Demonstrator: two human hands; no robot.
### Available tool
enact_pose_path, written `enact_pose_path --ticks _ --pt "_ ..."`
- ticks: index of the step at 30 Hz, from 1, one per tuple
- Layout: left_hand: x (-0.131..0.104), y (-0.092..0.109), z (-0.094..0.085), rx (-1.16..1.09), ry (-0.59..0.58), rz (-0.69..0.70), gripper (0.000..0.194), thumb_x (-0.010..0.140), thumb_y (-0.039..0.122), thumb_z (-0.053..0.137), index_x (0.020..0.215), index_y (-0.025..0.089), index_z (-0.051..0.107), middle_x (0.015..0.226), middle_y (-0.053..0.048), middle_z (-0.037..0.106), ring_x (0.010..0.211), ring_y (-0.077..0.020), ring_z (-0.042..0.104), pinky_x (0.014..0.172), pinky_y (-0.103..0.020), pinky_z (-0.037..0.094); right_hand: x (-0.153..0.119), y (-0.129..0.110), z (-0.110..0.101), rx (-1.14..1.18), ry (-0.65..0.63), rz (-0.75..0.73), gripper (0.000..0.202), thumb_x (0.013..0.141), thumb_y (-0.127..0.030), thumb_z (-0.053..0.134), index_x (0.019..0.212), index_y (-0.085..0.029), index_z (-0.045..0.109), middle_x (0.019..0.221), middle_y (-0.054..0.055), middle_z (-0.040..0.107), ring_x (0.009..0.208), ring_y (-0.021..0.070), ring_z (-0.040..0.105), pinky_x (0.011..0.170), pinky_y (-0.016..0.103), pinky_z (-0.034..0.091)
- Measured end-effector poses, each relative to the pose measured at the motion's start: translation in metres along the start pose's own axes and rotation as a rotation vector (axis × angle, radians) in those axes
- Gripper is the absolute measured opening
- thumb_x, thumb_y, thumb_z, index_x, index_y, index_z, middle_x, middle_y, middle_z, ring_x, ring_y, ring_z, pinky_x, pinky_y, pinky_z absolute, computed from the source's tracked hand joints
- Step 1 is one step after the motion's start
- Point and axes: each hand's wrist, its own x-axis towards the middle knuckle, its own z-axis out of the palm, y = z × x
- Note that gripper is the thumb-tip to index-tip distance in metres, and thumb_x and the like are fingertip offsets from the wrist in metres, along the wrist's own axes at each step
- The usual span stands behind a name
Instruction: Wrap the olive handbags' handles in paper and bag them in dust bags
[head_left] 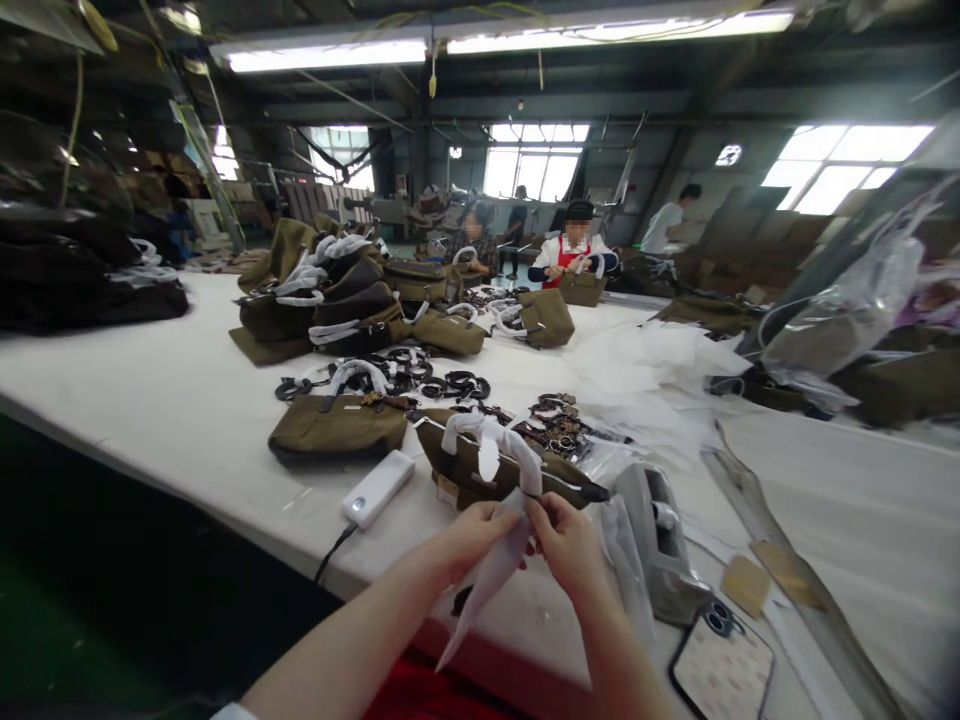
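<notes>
Two grips, left hand and right hand, are pinching white wrap; imo we're wanting even tension, handle sitting just beyond them.

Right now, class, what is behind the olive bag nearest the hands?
Behind the olive bag, a jumbled heap of dark, brassy pieces and black coiled straps lie on the white table. The bag hides whatever sits directly against its back.

A bag workshop: strip lights, heaped olive bags, long white table, aproned co-worker
</notes>
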Motion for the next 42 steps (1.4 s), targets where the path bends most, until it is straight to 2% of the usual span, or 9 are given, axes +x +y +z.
enact_pose_path --ticks 6,12,14,17,22,29,36,39,42 --pt "0.007 -0.014 0.006 0.053 0.133 0.053 0.060 0.066 0.069 0.069 0.084 0.012 0.066 0.065 -0.007 0.068 0.048 -0.0154 0.057 0.050 -0.028 0.044 -0.014 0.006 -0.027 0.071 -0.049 0.072 0.046 0.088 -0.061 0.047 0.088 -0.019 0.065 0.059 0.000 0.061 0.046 0.0148 0.055 0.043 0.025 0.043" --pt "0.007 -0.022 -0.001 0.108 0.149 0.021 0.055 0.067 0.066 0.070 0.088 0.015 0.066 0.069 -0.006 0.071 0.049 -0.0156 0.059 0.049 -0.026 0.044 -0.028 0.046 -0.137 -0.474 0.649 0.053 0.044 0.081 -0.056 0.055 0.095 -0.017 0.070 0.088 0.011 0.070 0.082 0.0259 0.064 0.077 0.039 0.050" --pt "0.007 -0.024 -0.002 0.100 0.154 0.011 0.055 0.067 0.065 0.070 0.088 0.015 0.066 0.068 -0.006 0.071 0.049 -0.0153 0.058 0.048 -0.026 0.043 -0.029 0.065 -0.169 -0.564 0.647 0.074 0.043 0.076 -0.056 0.057 0.089 -0.018 0.072 0.095 0.014 0.071 0.094 0.0295 0.063 0.084 0.043 0.048" --pt "0.008 -0.025 -0.003 0.082 0.142 0.013 0.054 0.068 0.065 0.070 0.088 0.015 0.065 0.068 -0.006 0.072 0.050 -0.0147 0.059 0.050 -0.025 0.044 -0.032 0.088 -0.192 -0.500 0.487 0.157 0.043 0.073 -0.058 0.056 0.072 -0.020 0.074 0.077 0.009 0.073 0.081 0.0269 0.067 0.075 0.040 0.051" --pt "0.008 -0.024 -0.003 0.077 0.129 0.024 0.057 0.068 0.067 0.070 0.089 0.014 0.065 0.072 -0.008 0.073 0.051 -0.0144 0.059 0.051 -0.025 0.045 -0.040 0.106 -0.189 -0.404 0.458 0.280 0.047 0.073 -0.060 0.057 0.071 -0.017 0.077 0.062 0.007 0.071 0.065 0.0263 0.068 0.061 0.035 0.049" --pt "0.007 -0.018 0.001 0.034 0.142 0.019 0.063 0.060 0.068 0.074 0.087 0.012 0.065 0.068 -0.008 0.072 0.050 -0.0154 0.060 0.048 -0.025 0.043 -0.063 0.095 -0.187 -0.368 0.527 0.220 0.044 0.071 -0.060 0.062 0.077 -0.018 0.076 0.091 0.009 0.076 0.088 0.0264 0.068 0.075 0.032 0.049" --pt "0.010 -0.019 0.001 0.016 0.129 0.030 0.063 0.062 0.069 0.073 0.089 0.012 0.066 0.069 -0.008 0.072 0.050 -0.0142 0.060 0.049 -0.024 0.045 -0.092 0.113 -0.189 -0.464 0.366 0.518 0.042 0.075 -0.060 0.053 0.069 -0.021 0.067 0.064 0.006 0.072 0.060 0.0238 0.066 0.057 0.033 0.045" --pt "0.011 -0.018 0.001 0.013 0.121 0.034 0.063 0.063 0.068 0.073 0.089 0.011 0.065 0.069 -0.008 0.072 0.049 -0.0139 0.059 0.049 -0.025 0.045 -0.092 0.101 -0.185 -0.440 0.372 0.525 0.041 0.074 -0.060 0.057 0.071 -0.021 0.067 0.064 0.006 0.071 0.061 0.0243 0.067 0.059 0.033 0.048" --pt "0.011 -0.016 0.002 0.013 0.117 0.038 0.064 0.061 0.069 0.073 0.088 0.011 0.065 0.068 -0.008 0.071 0.050 -0.0143 0.060 0.049 -0.025 0.046 -0.082 0.067 -0.163 -0.227 0.282 0.351 0.045 0.076 -0.064 0.060 0.082 -0.020 0.067 0.065 0.004 0.068 0.063 0.0211 0.065 0.064 0.031 0.051"
